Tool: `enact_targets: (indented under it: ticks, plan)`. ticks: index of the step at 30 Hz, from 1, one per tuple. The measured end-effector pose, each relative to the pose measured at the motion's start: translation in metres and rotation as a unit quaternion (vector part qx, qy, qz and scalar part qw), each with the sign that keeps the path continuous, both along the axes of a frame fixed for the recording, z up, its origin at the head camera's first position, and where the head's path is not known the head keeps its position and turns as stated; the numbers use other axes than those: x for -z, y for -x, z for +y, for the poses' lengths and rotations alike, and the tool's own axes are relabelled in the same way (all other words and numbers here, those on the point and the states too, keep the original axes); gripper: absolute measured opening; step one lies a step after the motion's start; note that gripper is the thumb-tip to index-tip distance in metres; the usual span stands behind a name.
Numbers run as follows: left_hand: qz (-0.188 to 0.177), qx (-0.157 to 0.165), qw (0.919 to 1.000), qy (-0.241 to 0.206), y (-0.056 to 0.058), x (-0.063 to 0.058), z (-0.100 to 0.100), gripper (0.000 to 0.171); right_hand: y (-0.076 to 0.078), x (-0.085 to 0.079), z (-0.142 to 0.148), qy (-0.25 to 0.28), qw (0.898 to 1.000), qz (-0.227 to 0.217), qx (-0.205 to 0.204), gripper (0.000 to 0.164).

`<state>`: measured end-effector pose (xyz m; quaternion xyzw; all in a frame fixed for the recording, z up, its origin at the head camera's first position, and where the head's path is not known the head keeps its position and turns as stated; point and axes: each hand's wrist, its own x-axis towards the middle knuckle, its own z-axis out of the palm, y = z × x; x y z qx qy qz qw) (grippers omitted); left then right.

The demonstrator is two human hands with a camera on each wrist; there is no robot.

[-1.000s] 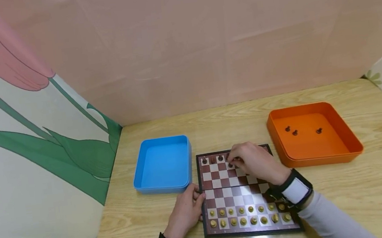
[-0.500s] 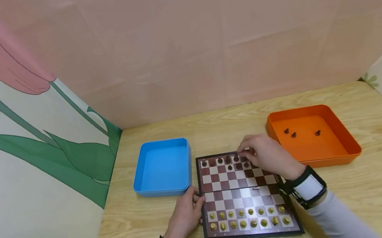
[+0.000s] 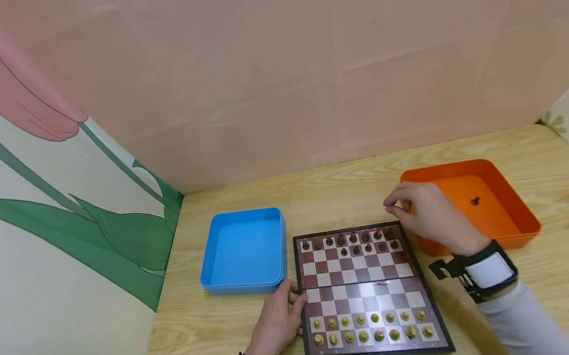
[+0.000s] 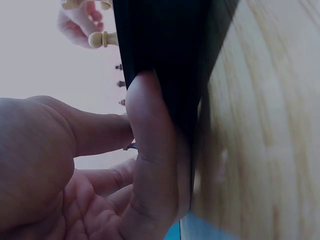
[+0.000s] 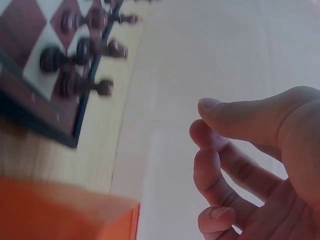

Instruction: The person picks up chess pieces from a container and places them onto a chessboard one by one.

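Observation:
With its thumb and fingers my left hand (image 3: 276, 319) grips the left edge of the chessboard (image 3: 347, 290); the left wrist view has the thumb and a finger at the black edge (image 4: 160, 45). Right of the board's far corner, my right hand (image 3: 427, 211) is raised, overlapping the near left of the orange tray (image 3: 510, 193). Its fingers are loosely bent with nothing between them, as the right wrist view confirms. Dark chess pieces (image 3: 353, 238) fill the far row, several dark pawns (image 3: 368, 247) before them. Gold pieces (image 3: 379, 335) fill the two near rows.
A small dark pawn (image 3: 475, 201) lies in the orange tray, whose left part is hidden behind the right hand. Left of the board stands a blue tray (image 3: 242, 247) with nothing in it. The wooden table (image 3: 187, 341) ends at a cloth backdrop (image 3: 274, 85).
My right hand has moved rightward from the middle of the dark pieces, past the far right corner, toward the orange tray. The left hand stays on the board's edge.

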<state>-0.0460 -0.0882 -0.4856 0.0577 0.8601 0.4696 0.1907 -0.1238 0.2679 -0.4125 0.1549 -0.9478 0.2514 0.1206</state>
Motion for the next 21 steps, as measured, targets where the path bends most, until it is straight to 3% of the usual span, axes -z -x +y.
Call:
enact_targets:
  ticks: [8,15,21]
  plan:
    - [0.005,-0.001,1.0000,-0.005,-0.001,0.000,0.000,0.014,0.001,0.002,0.030,0.011,0.999,-0.024,0.035,0.013]
    - [0.005,0.003,1.0000,0.001,-0.001,0.000,0.001,0.015,0.008,0.017,0.054,0.003,0.998,-0.034,0.060,0.016]
    - [-0.002,0.002,1.0000,0.004,-0.001,-0.002,0.000,0.016,0.014,0.025,0.071,0.005,0.993,-0.081,0.081,0.018]
